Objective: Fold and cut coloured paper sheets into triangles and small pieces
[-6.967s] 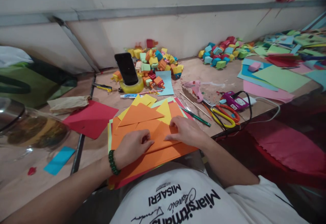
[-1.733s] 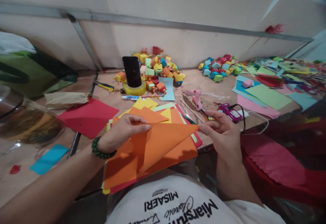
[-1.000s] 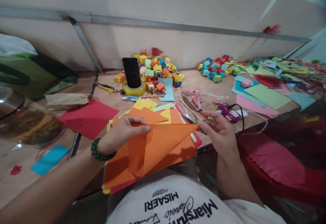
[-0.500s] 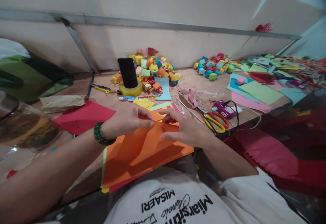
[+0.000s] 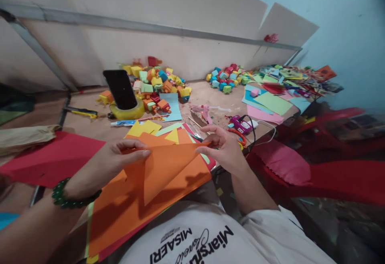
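Note:
A folded orange sheet (image 5: 168,164) is stretched between my hands, its straight top edge level and a pointed part hanging down. My left hand (image 5: 120,158), with a green bead bracelet (image 5: 67,200) at the wrist, pinches its left end between thumb and fingers. At the right end my right hand (image 5: 221,146) pinches the corner. Below lies a stack of coloured paper (image 5: 120,220) with orange on top, reaching over the table edge to my lap. Small yellow paper pieces (image 5: 147,127) lie just behind the held sheet.
Behind stand a phone (image 5: 120,89) on a tape roll (image 5: 128,109) and a pile of paper cubes (image 5: 156,81). A pink glue gun (image 5: 204,113), a purple device (image 5: 242,124) and coloured sheets (image 5: 275,103) are at the right. A cutter (image 5: 81,112) and red paper (image 5: 57,156) lie left.
My hands have moved apart, drawing the orange sheet's folded edge out straight between them. The camera view has turned to the right, so the table things appear further left.

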A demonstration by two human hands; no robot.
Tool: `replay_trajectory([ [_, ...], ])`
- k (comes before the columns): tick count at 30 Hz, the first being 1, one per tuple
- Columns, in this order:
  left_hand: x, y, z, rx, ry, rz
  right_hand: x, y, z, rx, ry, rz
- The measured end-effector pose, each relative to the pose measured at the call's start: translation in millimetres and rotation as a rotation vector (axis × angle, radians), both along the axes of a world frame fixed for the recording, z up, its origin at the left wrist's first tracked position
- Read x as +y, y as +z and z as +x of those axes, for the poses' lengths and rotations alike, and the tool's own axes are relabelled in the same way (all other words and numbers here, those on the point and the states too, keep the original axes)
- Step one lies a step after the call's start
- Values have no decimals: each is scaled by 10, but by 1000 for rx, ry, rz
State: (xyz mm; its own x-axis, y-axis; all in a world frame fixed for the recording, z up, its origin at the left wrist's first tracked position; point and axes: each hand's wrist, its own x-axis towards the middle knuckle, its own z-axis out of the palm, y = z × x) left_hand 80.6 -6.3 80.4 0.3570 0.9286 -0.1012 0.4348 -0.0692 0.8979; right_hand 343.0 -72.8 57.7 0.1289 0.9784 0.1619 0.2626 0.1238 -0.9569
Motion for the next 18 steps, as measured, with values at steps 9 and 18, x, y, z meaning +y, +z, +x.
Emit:
replay_trajectory([
  [9, 29, -69, -102, -4, -24, -59, -26, -88, 5, 19, -35, 19],
  [18, 72, -155, -116, -29, -73, -89, -13, -212, 77, 126, 66, -51],
])
